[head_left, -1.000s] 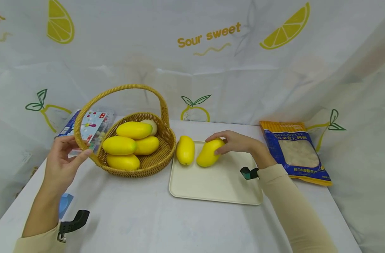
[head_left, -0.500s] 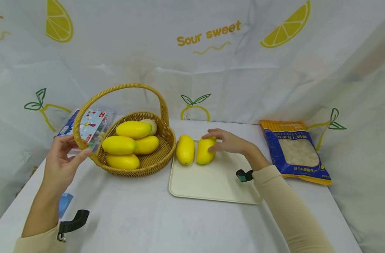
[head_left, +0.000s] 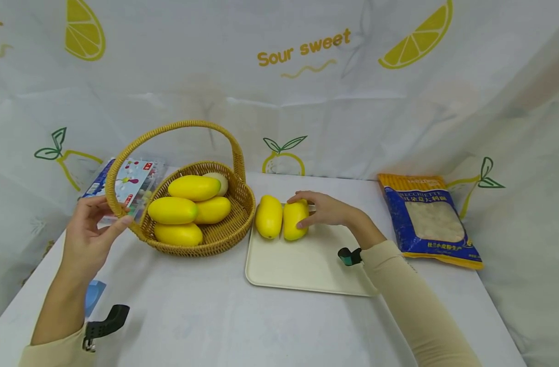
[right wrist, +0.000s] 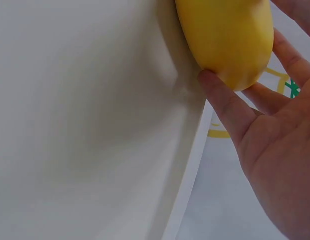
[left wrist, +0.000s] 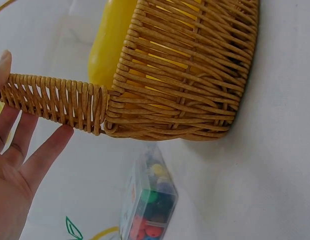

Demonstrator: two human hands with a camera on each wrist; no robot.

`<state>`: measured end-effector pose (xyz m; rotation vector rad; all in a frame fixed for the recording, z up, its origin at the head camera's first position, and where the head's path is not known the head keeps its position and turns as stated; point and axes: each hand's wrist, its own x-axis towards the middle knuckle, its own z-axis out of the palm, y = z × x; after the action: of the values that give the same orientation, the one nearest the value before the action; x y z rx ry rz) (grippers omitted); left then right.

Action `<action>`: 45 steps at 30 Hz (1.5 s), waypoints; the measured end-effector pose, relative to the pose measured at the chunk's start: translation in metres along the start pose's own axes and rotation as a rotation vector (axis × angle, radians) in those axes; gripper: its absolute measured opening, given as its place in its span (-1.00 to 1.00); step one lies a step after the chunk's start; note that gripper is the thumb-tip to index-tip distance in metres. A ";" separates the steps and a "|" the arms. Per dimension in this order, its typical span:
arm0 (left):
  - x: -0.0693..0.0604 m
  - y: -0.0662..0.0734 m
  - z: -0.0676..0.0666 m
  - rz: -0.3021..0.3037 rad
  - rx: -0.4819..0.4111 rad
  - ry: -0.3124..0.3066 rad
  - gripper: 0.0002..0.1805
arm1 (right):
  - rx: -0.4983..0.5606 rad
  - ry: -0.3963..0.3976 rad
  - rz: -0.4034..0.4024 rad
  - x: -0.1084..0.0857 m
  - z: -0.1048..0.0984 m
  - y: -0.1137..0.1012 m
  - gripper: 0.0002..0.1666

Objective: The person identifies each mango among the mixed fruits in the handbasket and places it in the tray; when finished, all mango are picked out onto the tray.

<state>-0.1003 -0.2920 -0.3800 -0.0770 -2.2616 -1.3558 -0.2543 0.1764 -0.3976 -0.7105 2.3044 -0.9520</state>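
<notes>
My left hand (head_left: 88, 239) pinches the lower left part of the handle (left wrist: 57, 100) of a wicker basket (head_left: 235, 239), thumb on one side and fingers on the other. Several long yellow fruits (head_left: 174, 210) and a paler roundish one (head_left: 221, 183) lie in the basket. At the back of a cream tray (head_left: 302, 270), my right hand (head_left: 327, 210) holds a yellow mango (head_left: 295, 223), with the thumb at its near side and fingers over its far side. A second yellow mango (head_left: 268, 218) lies just left of it, at the tray's left edge.
A blue and orange pasta bag (head_left: 430, 219) lies right of the tray. Behind the basket is a clear plastic box (head_left: 134, 183) with colourful pieces inside. A blue object (head_left: 94, 295) is partly hidden by the left forearm. A lemon-print curtain (head_left: 307, 102) hangs at the back.
My right hand has moved left with its mango, which has turned more upright in view and now sits close beside the other mango. The left hand and basket have hardly moved.
</notes>
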 end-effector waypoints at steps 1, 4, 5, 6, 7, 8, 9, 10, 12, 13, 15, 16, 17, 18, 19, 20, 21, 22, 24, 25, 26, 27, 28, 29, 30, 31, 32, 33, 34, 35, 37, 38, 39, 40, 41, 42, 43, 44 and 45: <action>0.000 0.000 0.000 -0.003 0.001 0.001 -0.42 | -0.002 -0.002 0.003 0.000 0.000 0.000 -0.23; 0.000 0.000 0.000 -0.011 0.008 0.003 -0.42 | 0.005 -0.007 0.012 0.001 0.001 -0.001 -0.22; 0.000 0.001 0.000 -0.014 0.014 0.005 -0.42 | 0.008 -0.008 0.013 0.001 0.001 -0.001 -0.22; 0.000 0.001 0.000 -0.013 0.012 0.005 -0.42 | 0.008 -0.009 0.014 0.001 0.001 -0.001 -0.22; 0.000 0.001 0.000 -0.014 0.018 0.007 -0.42 | 0.009 -0.010 0.013 0.001 0.001 -0.002 -0.22; 0.000 0.001 0.000 -0.015 0.020 0.008 -0.42 | 0.008 -0.011 0.013 0.001 0.001 -0.002 -0.22; -0.001 0.001 0.000 -0.015 0.022 0.009 -0.42 | 0.006 -0.012 0.013 0.001 0.001 -0.002 -0.22; -0.001 0.002 0.000 -0.016 0.023 0.008 -0.43 | 0.005 -0.013 0.012 0.001 0.001 -0.003 -0.22; -0.001 0.002 0.000 -0.017 0.022 0.007 -0.43 | 0.008 -0.017 0.012 0.000 0.001 -0.003 -0.22; -0.001 0.002 -0.001 -0.015 0.021 0.005 -0.43 | 0.010 -0.018 0.012 0.000 0.001 -0.003 -0.22; -0.001 0.001 -0.001 -0.005 0.013 -0.002 -0.42 | 0.015 -0.020 0.011 0.000 0.001 -0.003 -0.22; 0.000 0.001 -0.001 0.001 0.006 -0.005 -0.42 | 0.021 -0.022 0.009 0.000 0.001 -0.003 -0.22; 0.000 0.000 -0.001 0.007 0.001 -0.007 -0.42 | 0.022 -0.022 0.008 0.000 0.001 -0.003 -0.22; 0.000 0.000 -0.001 0.012 -0.003 -0.009 -0.42 | 0.021 -0.022 0.006 0.000 0.001 -0.002 -0.21; 0.000 0.000 -0.001 0.017 -0.006 -0.011 -0.42 | 0.018 -0.021 0.006 0.000 0.001 -0.002 -0.20; 0.000 0.000 -0.001 0.019 -0.005 -0.011 -0.42 | 0.009 -0.017 0.001 -0.001 0.001 -0.002 -0.19; 0.000 0.000 -0.001 0.020 -0.009 -0.011 -0.42 | 0.000 -0.010 -0.005 -0.001 0.000 -0.002 -0.17; 0.000 0.000 -0.001 0.021 -0.010 -0.012 -0.42 | -0.013 0.000 -0.012 -0.001 0.000 -0.002 -0.16; 0.000 0.000 -0.001 0.020 -0.009 -0.013 -0.43 | -0.048 0.024 -0.025 -0.001 -0.002 -0.004 -0.12; 0.000 0.000 -0.001 0.021 -0.010 -0.014 -0.42 | -0.064 0.038 -0.028 -0.002 -0.003 -0.005 -0.10; 0.001 0.000 -0.001 0.021 -0.014 -0.015 -0.42 | -0.077 0.051 -0.032 -0.002 -0.004 -0.006 -0.09; 0.000 0.000 -0.001 0.020 -0.016 -0.015 -0.42 | -0.084 0.062 -0.032 -0.002 -0.005 -0.007 -0.08; 0.000 0.000 -0.001 0.020 -0.020 -0.016 -0.42 | -0.091 0.069 -0.030 -0.003 -0.005 -0.009 -0.07; 0.000 0.000 -0.001 0.018 -0.022 -0.016 -0.42 | -0.095 0.075 -0.029 -0.003 -0.006 -0.011 -0.06; 0.000 0.000 -0.001 0.014 -0.021 -0.014 -0.42 | -0.096 0.080 -0.025 -0.004 -0.007 -0.012 -0.05; 0.000 0.000 -0.001 0.012 -0.022 -0.013 -0.42 | -0.096 0.085 -0.024 -0.004 -0.008 -0.014 -0.04; 0.000 0.000 -0.001 0.008 -0.019 -0.012 -0.42 | -0.100 0.089 -0.026 -0.005 -0.008 -0.016 -0.04; 0.000 0.000 -0.001 0.003 -0.014 -0.010 -0.43 | -0.101 0.093 -0.031 -0.005 -0.009 -0.017 -0.03; 0.000 0.000 -0.001 0.000 -0.012 -0.009 -0.43 | -0.094 0.096 -0.038 -0.006 -0.009 -0.020 -0.02; 0.000 0.000 -0.001 -0.002 -0.010 -0.008 -0.43 | -0.088 0.098 -0.045 -0.006 -0.009 -0.022 -0.02; 0.000 0.000 -0.001 0.001 -0.011 -0.006 -0.43 | -0.069 0.098 -0.062 -0.005 -0.009 -0.028 -0.01; 0.000 0.000 -0.001 0.001 -0.008 -0.004 -0.43 | -0.059 0.096 -0.070 -0.005 -0.009 -0.031 -0.01; 0.000 0.000 -0.001 0.003 -0.013 -0.005 -0.43 | -0.047 0.094 -0.078 -0.004 -0.009 -0.034 -0.02; 0.000 0.000 -0.001 0.006 -0.019 -0.006 -0.43 | -0.036 0.092 -0.087 -0.003 -0.008 -0.037 -0.02; 0.000 0.000 -0.001 0.009 -0.024 -0.008 -0.43 | -0.032 0.089 -0.093 -0.003 -0.008 -0.039 -0.03; 0.000 0.001 -0.001 0.008 -0.018 -0.008 -0.43 | -0.029 0.086 -0.101 -0.002 -0.007 -0.042 -0.04; 0.000 0.001 -0.001 0.009 -0.015 -0.009 -0.43 | -0.027 0.084 -0.113 -0.001 -0.006 -0.045 -0.05; 0.000 0.001 -0.001 0.009 -0.015 -0.011 -0.43 | -0.024 0.080 -0.124 0.000 -0.004 -0.047 -0.07; 0.000 0.001 -0.001 0.008 -0.013 -0.013 -0.43 | -0.019 0.076 -0.135 0.001 -0.003 -0.049 -0.08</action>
<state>-0.0995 -0.2923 -0.3789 -0.1000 -2.2611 -1.3696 -0.2443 0.1467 -0.3597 -0.8614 2.3583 -1.0351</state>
